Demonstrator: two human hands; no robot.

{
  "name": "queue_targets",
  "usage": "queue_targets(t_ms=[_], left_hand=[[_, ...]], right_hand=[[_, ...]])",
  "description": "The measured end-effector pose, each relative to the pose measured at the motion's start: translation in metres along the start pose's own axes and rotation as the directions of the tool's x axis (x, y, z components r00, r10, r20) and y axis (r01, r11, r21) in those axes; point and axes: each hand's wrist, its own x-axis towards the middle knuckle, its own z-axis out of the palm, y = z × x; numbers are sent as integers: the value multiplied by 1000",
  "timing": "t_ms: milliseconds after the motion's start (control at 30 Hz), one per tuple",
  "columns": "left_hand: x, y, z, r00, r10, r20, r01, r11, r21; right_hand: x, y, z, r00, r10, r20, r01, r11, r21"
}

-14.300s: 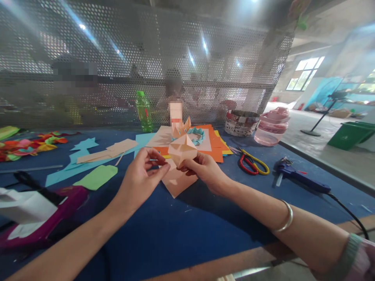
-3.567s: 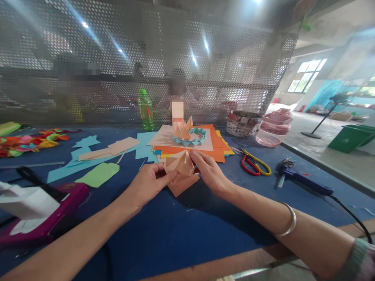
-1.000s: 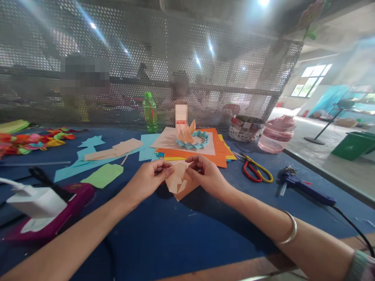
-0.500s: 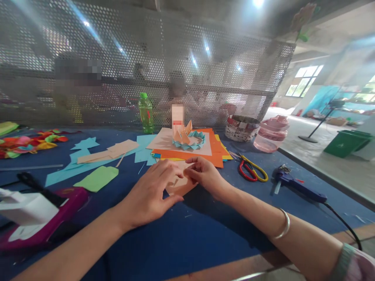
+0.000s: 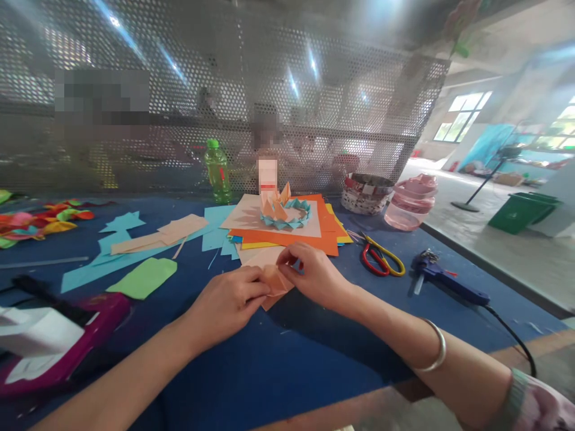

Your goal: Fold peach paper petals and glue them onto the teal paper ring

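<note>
A small folded piece of peach paper (image 5: 277,281) sits between my two hands, low over the blue table top (image 5: 287,359). My left hand (image 5: 224,302) pinches its near side, and my right hand (image 5: 314,275) presses on it from above, fingers bent. Much of the fold is hidden by my fingers. A flat peach sheet (image 5: 256,256) lies under and behind it. Just beyond my right hand, an origami lotus (image 5: 283,214) with a teal folded ring stands on a stack of orange paper (image 5: 287,241).
Red-and-yellow scissors (image 5: 380,260) and a blue glue gun (image 5: 442,281) lie to the right. A woven paper basket (image 5: 366,194), pink jar (image 5: 411,203) and green bottle (image 5: 217,170) stand behind. Teal paper cuttings (image 5: 121,239) lie left. A perforated metal screen (image 5: 224,90) bounds the far edge.
My left hand has moved from lying spread beside the paper to gripping it. Both hands are now closed on the fold, and the view has shifted slightly.
</note>
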Motion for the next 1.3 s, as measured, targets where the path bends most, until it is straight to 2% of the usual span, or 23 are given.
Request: queue_targets(t_ms=[167, 267, 467, 633, 767, 967, 1167, 1300], left_hand=[[1, 5, -7, 995, -74, 62, 78, 995, -60], [1, 8, -11, 992, -89, 87, 99, 988, -115], [3, 11, -11, 979, -186, 85, 199, 966, -168], [4, 11, -8, 975, -221, 29, 223, 955, -194], [4, 10, -6, 968, -251, 25, 249, 940, -231], [3, 7, -4, 962, -273, -4, 265, 940, -214], [4, 8, -5, 948, -317, 2, 310, 925, -220], [6, 11, -2, 929, -369, -17, 356, 906, -228]], right_hand=[[-10, 0, -9, 959, -117, 257, 145, 985, -94], [-11, 7, -8, 932, -157, 325, 198, 975, -98], [-11, 14, -2, 931, -208, 300, 248, 963, -102], [-16, 15, 0, 935, -232, 268, 279, 949, -150], [-18, 15, 3, 941, -234, 246, 290, 931, -223], [-17, 13, 4, 928, -250, 277, 330, 897, -296], [-18, 12, 4, 947, -194, 258, 262, 928, -265], [-17, 10, 6, 972, -63, 224, 128, 948, -291]])
